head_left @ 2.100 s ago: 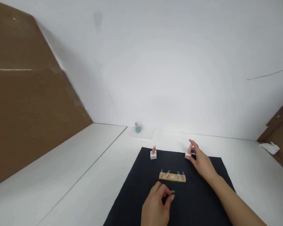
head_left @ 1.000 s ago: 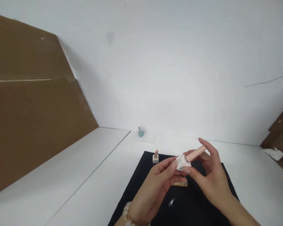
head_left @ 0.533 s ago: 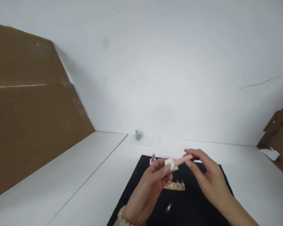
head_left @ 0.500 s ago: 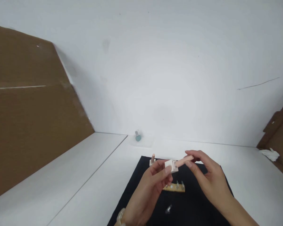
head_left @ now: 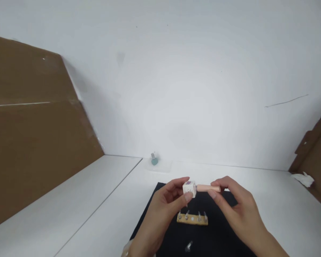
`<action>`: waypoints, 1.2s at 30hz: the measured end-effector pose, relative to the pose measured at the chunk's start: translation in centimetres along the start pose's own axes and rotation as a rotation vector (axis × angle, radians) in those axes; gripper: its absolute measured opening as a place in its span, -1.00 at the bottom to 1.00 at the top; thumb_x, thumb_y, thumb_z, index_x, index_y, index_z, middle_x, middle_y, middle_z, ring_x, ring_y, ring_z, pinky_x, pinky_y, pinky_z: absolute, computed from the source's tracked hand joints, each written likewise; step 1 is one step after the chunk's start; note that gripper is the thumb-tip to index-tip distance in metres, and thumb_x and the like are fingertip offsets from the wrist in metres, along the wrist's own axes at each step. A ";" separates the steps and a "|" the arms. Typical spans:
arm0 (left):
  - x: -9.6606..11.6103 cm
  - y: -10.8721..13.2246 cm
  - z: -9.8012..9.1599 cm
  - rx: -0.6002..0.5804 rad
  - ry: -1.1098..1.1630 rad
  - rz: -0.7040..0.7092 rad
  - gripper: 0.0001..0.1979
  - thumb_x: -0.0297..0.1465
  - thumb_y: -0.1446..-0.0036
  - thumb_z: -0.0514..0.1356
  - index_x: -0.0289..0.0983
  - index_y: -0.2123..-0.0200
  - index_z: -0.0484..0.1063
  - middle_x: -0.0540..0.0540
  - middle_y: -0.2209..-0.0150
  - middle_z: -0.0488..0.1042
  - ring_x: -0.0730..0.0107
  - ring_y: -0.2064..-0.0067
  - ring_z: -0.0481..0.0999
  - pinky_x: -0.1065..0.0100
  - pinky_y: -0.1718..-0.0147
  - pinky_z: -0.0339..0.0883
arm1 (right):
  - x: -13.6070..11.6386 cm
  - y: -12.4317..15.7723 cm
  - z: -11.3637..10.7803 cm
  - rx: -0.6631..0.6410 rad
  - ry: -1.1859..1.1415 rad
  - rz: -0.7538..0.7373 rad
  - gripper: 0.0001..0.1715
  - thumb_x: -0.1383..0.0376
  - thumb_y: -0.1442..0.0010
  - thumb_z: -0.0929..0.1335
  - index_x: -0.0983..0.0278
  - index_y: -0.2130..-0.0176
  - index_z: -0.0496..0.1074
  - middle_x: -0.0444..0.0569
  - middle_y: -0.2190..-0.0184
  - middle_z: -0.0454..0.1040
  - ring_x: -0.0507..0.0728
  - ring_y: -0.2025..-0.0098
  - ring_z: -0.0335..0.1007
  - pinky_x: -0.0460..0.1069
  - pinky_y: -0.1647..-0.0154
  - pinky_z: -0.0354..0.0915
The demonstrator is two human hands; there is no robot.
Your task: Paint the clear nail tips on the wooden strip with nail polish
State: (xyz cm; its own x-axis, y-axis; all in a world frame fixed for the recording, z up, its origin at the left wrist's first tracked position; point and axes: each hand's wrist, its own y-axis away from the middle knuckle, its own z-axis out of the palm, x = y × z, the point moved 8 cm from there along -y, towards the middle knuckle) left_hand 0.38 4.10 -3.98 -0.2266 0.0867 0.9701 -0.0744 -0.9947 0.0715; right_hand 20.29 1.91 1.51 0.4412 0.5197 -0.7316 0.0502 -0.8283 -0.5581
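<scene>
Above the black mat (head_left: 216, 228), my left hand (head_left: 160, 208) grips a white cube-shaped nail polish bottle (head_left: 189, 189), with purple marks on its top. My right hand (head_left: 237, 207) pinches the bottle's long pink cap (head_left: 207, 188) between thumb and fingers. The bottle lies tilted on its side, cap pointing right; whether the cap is screwed tight I cannot tell. Below my hands lies a yellowish strip (head_left: 192, 219) bearing several clear nail tips. Closer to me, one loose clear nail tip (head_left: 188, 246) rests on the mat.
At the back, a teal nail polish bottle (head_left: 154, 161) with a grey cap stands on a clear tray (head_left: 164, 167). Brown boards (head_left: 37, 153) rise at both sides of the white table (head_left: 101, 210). A crumpled white tissue (head_left: 305, 179) sits at the right.
The held bottle has turned so its pink cap lies nearly level instead of slanting up. A second capped bottle behind my left hand no longer shows. The view has shifted slightly.
</scene>
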 end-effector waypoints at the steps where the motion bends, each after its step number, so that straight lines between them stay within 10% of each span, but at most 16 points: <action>1: 0.0 -0.1 0.2 -0.026 0.001 -0.011 -0.50 -0.23 0.13 0.56 -0.23 0.08 0.67 -0.05 0.33 0.64 0.28 0.26 0.53 0.30 0.19 0.36 | 0.3 0.0 0.1 -0.021 -0.015 0.043 -0.84 0.15 -0.35 0.40 0.15 0.25 0.52 -0.16 0.42 0.53 0.09 0.37 0.50 -0.09 0.32 0.42; 21: 2.0 -1.5 3.0 -0.206 -0.213 0.127 -0.69 -0.40 0.07 0.47 -0.23 0.19 0.59 0.01 0.42 0.58 0.30 0.33 0.52 0.30 0.27 0.34 | 3.1 -0.9 -0.7 -0.075 -0.216 0.299 -0.67 0.01 -0.26 0.44 0.21 0.35 0.53 -0.14 0.52 0.43 0.08 0.47 0.35 -0.05 0.41 0.32; 36: 3.5 -1.5 3.2 -0.111 -0.439 0.247 -0.78 -0.46 0.08 0.43 -0.17 0.29 0.60 0.06 0.51 0.54 0.28 0.39 0.51 0.32 0.32 0.32 | 3.3 -1.3 -1.0 -0.022 -0.187 0.271 -0.63 -0.02 -0.27 0.42 0.21 0.33 0.48 -0.12 0.48 0.45 0.11 0.40 0.34 -0.02 0.34 0.32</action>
State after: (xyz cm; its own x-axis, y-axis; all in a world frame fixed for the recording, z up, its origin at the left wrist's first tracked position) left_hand 2.79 5.68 0.07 0.1771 -0.2052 0.9626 -0.1786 -0.9685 -0.1736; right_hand 22.60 4.50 0.20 0.2691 0.3073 -0.9128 -0.0262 -0.9451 -0.3258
